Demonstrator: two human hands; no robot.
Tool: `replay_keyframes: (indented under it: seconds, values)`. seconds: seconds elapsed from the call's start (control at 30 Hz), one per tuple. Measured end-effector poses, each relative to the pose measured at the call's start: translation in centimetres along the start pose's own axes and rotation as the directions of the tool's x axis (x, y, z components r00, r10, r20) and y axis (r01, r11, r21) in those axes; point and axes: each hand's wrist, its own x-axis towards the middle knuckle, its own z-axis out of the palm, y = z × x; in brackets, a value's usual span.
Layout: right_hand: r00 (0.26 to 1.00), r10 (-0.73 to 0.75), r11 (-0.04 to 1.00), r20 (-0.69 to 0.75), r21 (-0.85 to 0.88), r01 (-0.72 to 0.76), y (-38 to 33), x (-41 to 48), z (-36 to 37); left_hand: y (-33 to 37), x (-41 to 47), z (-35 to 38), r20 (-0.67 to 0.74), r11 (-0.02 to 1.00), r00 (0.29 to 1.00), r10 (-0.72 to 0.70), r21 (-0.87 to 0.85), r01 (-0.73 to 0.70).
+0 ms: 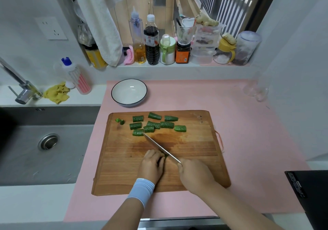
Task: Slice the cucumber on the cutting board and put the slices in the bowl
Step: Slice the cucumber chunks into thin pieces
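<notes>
Your left hand curls round the cucumber stub — tuck it back as your right hand, gripping the knife, cuts down.

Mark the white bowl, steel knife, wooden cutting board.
white black-rimmed bowl [129, 92]: head view, bare inner floor.
steel knife [160, 146]: head view, mid-blade.
wooden cutting board [195, 149]: head view, bare right part.

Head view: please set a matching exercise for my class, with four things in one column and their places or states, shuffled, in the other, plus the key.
Things:
1 bowl
2 knife
3 cucumber pieces
4 yellow cloth

Places or states:
A beside the tap
B held in the right hand
C empty, beyond the cutting board
D on the board's far part

Pairs: 1-C, 2-B, 3-D, 4-A
</notes>
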Motion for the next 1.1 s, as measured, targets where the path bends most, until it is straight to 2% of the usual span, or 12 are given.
replay_keyframes:
  seconds: [0.2, 0.73, 1.1]
  values:
    - [1.000, 0.000, 1.000, 0.019, 0.007, 0.000, -1.0, 1.3, -0.2, 0.1, 0.0, -0.1, 0.011, 0.999, 1.000, -0.029, 0.013, 0.029]
    - [0.998, -0.026, 0.999, -0.057, -0.020, 0.025, 0.2, -1.5, -0.1, 0.0, 0.0, 0.0, 0.028, 0.999, 0.999, -0.031, 0.019, 0.031]
    - [1.000, 0.014, 1.000, 0.025, 0.019, -0.014, -0.8, 0.6, 0.1, -0.1, -0.3, 0.2, 0.011, 1.000, 1.000, -0.008, 0.000, 0.008]
